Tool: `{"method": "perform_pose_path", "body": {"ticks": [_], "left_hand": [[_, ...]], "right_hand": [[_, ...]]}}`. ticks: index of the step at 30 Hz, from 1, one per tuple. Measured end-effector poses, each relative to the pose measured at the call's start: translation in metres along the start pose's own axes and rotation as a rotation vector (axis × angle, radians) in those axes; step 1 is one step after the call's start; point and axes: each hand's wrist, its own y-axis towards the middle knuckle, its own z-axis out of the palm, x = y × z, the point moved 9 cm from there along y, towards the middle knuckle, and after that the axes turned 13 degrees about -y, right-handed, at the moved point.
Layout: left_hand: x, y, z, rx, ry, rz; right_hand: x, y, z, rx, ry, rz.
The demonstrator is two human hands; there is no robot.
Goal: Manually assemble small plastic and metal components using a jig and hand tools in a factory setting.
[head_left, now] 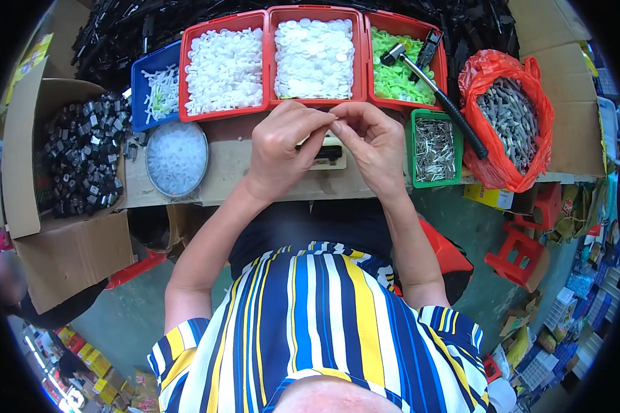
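Observation:
My left hand (282, 148) and my right hand (375, 144) meet above the table (231, 165), thumbs and fingertips pinched together. Whatever sits between them is too small and covered to make out. Just below the fingers lies a small cream block (333, 162) with a dark piece on it, partly hidden by my left hand. Beyond my hands, a red bin (269, 69) of white parts adjoins another red bin (315, 9) of white discs. A green box (412, 155) of metal pins (435, 151) stands right of my right hand.
A hammer (455, 111) rests across a red bin (393, 103) of green parts. At right is a red plastic bag (545, 138) of grey pieces. Leftward are a blue bin (138, 100), a round dish of translucent pieces (176, 158) and a carton (21, 165) of black parts.

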Motion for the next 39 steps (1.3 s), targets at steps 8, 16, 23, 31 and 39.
{"method": "perform_pose_path", "body": {"ticks": [8,16,23,31,39], "left_hand": [[0.020,-0.028,-0.011,0.002,-0.152,-0.326],[-0.001,-0.070,-0.032,0.007,0.255,-0.167],[-0.002,-0.094,-0.012,0.171,0.416,0.010],[-0.002,-0.094,-0.007,0.262,0.538,0.125],[-0.002,-0.079,-0.001,0.340,0.563,0.154]], "right_hand": [[0.001,-0.013,0.010,0.175,-0.165,-0.055],[0.018,-0.030,0.038,0.109,-0.545,-0.457],[0.017,-0.032,0.051,0.102,-0.645,-0.500],[0.022,-0.034,0.059,0.164,-0.741,-0.509],[0.020,-0.029,0.060,0.236,-0.765,-0.485]]}}
